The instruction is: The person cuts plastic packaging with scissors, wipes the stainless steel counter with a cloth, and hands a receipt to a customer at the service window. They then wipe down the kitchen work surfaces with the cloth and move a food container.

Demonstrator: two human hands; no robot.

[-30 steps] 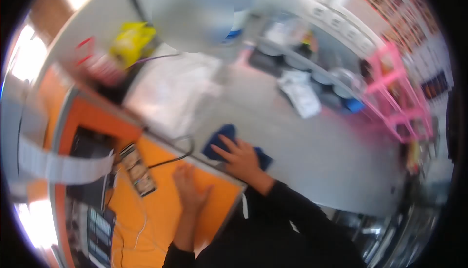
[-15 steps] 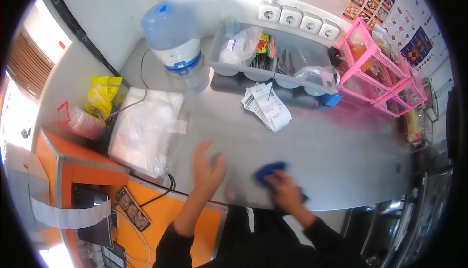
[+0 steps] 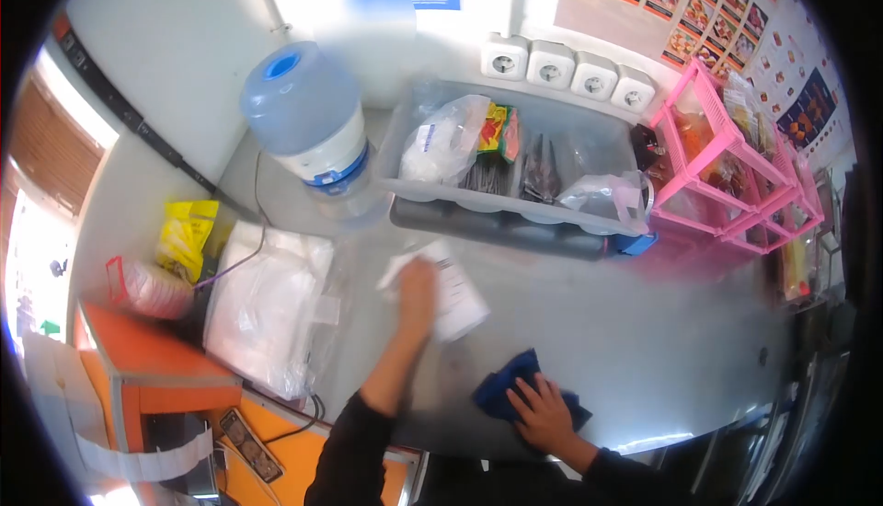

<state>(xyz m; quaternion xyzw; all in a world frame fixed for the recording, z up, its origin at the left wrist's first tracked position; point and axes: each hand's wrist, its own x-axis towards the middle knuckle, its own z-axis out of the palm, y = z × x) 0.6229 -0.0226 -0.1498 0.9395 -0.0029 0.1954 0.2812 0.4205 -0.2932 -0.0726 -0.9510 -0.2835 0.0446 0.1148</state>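
1. Currently, your right hand (image 3: 546,416) is at 5 o'clock in view, its fingers spread over the dark blue cloth (image 3: 501,390), which lies bunched on the grey counter (image 3: 644,331).
2. Just below centre, towards 7 o'clock, your left hand (image 3: 417,296) is on the white paper slips (image 3: 457,299); its fingers are blurred, so you cannot tell whether they grip or merely press.
3. The slips are not yet released, and the cloth is down on the surface; how much is done or left does not show.
4. The grey tray (image 3: 524,207) sits at 1 o'clock, the water bottle (image 3: 299,106) between 10 and 11, the clear plastic packet (image 3: 262,313) at 8.
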